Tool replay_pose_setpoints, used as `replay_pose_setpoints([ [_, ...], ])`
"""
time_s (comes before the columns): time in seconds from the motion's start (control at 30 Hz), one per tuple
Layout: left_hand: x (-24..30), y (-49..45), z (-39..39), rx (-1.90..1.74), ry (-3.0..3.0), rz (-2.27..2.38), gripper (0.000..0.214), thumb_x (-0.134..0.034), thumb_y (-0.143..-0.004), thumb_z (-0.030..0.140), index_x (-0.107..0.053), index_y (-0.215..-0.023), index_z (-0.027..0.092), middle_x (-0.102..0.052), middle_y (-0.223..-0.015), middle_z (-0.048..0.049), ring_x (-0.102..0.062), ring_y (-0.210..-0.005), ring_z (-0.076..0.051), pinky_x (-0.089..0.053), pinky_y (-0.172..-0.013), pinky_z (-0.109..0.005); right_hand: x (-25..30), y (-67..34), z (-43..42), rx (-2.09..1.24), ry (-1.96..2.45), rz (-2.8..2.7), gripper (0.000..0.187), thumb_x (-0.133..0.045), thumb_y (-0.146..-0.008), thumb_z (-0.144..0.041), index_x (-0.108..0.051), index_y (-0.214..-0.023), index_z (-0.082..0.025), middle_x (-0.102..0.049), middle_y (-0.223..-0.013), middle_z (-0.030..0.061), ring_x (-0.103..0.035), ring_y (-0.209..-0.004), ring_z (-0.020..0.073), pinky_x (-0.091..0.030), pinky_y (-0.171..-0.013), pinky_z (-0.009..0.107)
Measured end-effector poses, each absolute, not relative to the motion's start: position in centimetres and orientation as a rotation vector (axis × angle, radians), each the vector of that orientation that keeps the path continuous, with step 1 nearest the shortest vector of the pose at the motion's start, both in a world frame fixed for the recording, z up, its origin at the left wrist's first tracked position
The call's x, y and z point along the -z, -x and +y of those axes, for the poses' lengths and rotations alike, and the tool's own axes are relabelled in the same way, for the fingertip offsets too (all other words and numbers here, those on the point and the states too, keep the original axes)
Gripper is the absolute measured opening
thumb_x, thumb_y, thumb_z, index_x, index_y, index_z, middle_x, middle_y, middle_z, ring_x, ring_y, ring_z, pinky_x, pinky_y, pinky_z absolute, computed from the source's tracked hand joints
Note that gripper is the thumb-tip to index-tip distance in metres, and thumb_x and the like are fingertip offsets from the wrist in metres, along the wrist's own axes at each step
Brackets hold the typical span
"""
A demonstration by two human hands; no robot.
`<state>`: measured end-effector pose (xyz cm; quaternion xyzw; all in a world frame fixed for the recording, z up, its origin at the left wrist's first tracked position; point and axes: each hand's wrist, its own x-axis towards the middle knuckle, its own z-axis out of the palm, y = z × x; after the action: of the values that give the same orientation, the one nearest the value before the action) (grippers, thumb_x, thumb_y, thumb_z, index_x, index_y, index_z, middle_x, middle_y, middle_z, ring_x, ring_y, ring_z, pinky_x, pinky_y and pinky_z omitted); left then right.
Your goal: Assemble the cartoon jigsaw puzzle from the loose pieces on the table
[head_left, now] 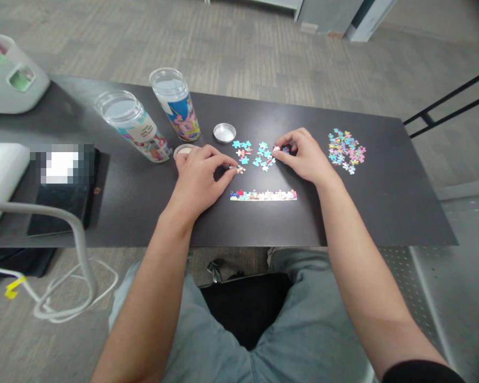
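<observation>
While the right hand (301,154) pinches a pinkish puzzle piece (277,149) between thumb and finger, the left hand (201,178) has its fingertips right at another piece (240,169), can't tell if that's gripped. Loose pieces (263,146) sit between the hands on the dark table (383,213), a joined strip (263,196) lies closer to its near edge, and a bigger pile (346,149) is off past the right hand.

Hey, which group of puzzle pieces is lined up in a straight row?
The narrow strip closest to the person's lap. Its pieces form one line, while the pile right of the right hand is scattered, as are the pieces between both hands.
</observation>
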<state>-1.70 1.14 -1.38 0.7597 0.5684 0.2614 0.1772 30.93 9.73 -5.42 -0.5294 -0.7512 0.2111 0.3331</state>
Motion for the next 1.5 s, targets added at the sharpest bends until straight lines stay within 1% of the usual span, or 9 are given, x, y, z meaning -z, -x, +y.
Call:
replay_pose_setpoints([
  [0.1, 1.4, 1.8, 1.2, -0.765, -2.135, 1.603, 0.019, -0.076, -0.117, 0.037, -0.095, -0.120, 0.034, -0.089, -0.129, -0.0101, -0.074, -0.131, -0.041, -0.043, -0.129, -0.075, 5.2, -30.8, 9.8, -0.663, 1.374, -1.884, 0.023, -0.097, -0.095, -0.032, -0.082, -0.112, -0.029, -0.086, -0.116, 0.0072, -0.073, -0.100, 0.0281, -0.065, -0.101, 0.051],
  [0.27, 1.2, 1.8, 1.2, -0.802, -2.095, 1.653, 0.021, -0.074, -0.118, 0.036, -0.094, -0.117, 0.033, -0.089, -0.128, -0.0101, -0.076, -0.133, -0.042, -0.042, -0.129, -0.075, 4.1, -30.1, 9.2, -0.731, 1.286, -1.760, 0.014, -0.091, -0.098, -0.037, -0.085, -0.108, -0.029, -0.088, -0.102, 0.0050, -0.072, -0.089, 0.0250, -0.061, -0.089, 0.047],
  [0.4, 1.0, 2.0, 1.1, -0.800, -2.071, 1.717, 0.020, -0.074, -0.118, 0.036, -0.093, -0.118, 0.033, -0.088, -0.125, -0.0101, -0.076, -0.138, -0.043, -0.042, -0.131, -0.073, 2.3, -27.6, 7.6, -0.929, 1.150, -1.774, 0.032, -0.100, -0.099, -0.056, -0.086, -0.107, -0.028, -0.089, -0.100, 0.0046, -0.072, -0.087, 0.0239, -0.057, -0.082, 0.043],
  [0.47, 0.9, 2.2, 1.0, -0.801, -2.063, 1.730, 0.020, -0.073, -0.119, 0.035, -0.093, -0.120, 0.033, -0.088, -0.125, -0.0096, -0.076, -0.139, -0.043, -0.042, -0.132, -0.072, 1.6, -25.9, 6.6, -1.048, 1.085, -1.816, 0.039, -0.104, -0.099, -0.061, -0.086, -0.106, -0.027, -0.089, -0.100, 0.0047, -0.073, -0.087, 0.0232, -0.056, -0.082, 0.042],
  [0.7, 1.3, 2.7, 0.9, -0.849, -2.071, 1.721, 0.017, -0.075, -0.118, 0.032, -0.092, -0.122, 0.034, -0.090, -0.128, -0.0084, -0.077, -0.136, -0.041, -0.045, -0.130, -0.074, 1.2, -22.7, 4.6, -1.388, 1.017, -1.962, 0.037, -0.106, -0.098, -0.054, -0.082, -0.105, -0.027, -0.089, -0.093, 0.0024, -0.076, -0.087, 0.0239, -0.052, -0.083, 0.041],
  [0.9, 1.1, 2.7, 0.7, -0.844, -2.069, 1.709, 0.015, -0.076, -0.118, 0.032, -0.091, -0.122, 0.034, -0.089, -0.128, -0.0080, -0.076, -0.137, -0.040, -0.046, -0.131, -0.073, 1.6, -22.5, 4.6, -1.325, 1.015, -2.057, 0.028, -0.101, -0.098, -0.047, -0.083, -0.100, -0.026, -0.088, -0.093, 0.0030, -0.067, -0.080, 0.0209, -0.045, -0.078, 0.040],
  [1.3, 1.2, 2.5, 0.9, -0.819, -2.066, 1.700, 0.017, -0.075, -0.117, 0.033, -0.091, -0.123, 0.035, -0.089, -0.128, -0.0082, -0.076, -0.139, -0.041, -0.045, -0.132, -0.075, 2.1, -22.4, 4.5, -1.233, 1.006, -2.104, 0.021, -0.094, -0.099, -0.038, -0.082, -0.111, -0.026, -0.086, -0.094, 0.0008, -0.063, -0.076, 0.0193, -0.043, -0.076, 0.038],
  [1.43, 1.2, 2.5, 1.0, -0.819, -2.057, 1.698, 0.016, -0.076, -0.117, 0.033, -0.091, -0.122, 0.035, -0.090, -0.128, -0.0076, -0.077, -0.139, -0.041, -0.045, -0.131, -0.074, 2.0, -22.7, 4.7, -1.115, 1.035, -2.174, 0.016, -0.094, -0.099, -0.031, -0.083, -0.110, -0.026, -0.084, -0.093, -0.0009, -0.063, -0.078, 0.0194, -0.044, -0.080, 0.039],
  [1.5, 1.2, 2.5, 1.0, -0.825, -2.055, 1.700, 0.016, -0.076, -0.116, 0.032, -0.091, -0.122, 0.034, -0.090, -0.128, -0.0077, -0.078, -0.138, -0.041, -0.045, -0.131, -0.074, 1.9, -22.9, 4.7, -1.060, 1.012, -2.197, 0.015, -0.095, -0.101, -0.032, -0.083, -0.108, -0.026, -0.082, -0.094, -0.0007, -0.064, -0.082, 0.0204, -0.044, -0.083, 0.039],
])
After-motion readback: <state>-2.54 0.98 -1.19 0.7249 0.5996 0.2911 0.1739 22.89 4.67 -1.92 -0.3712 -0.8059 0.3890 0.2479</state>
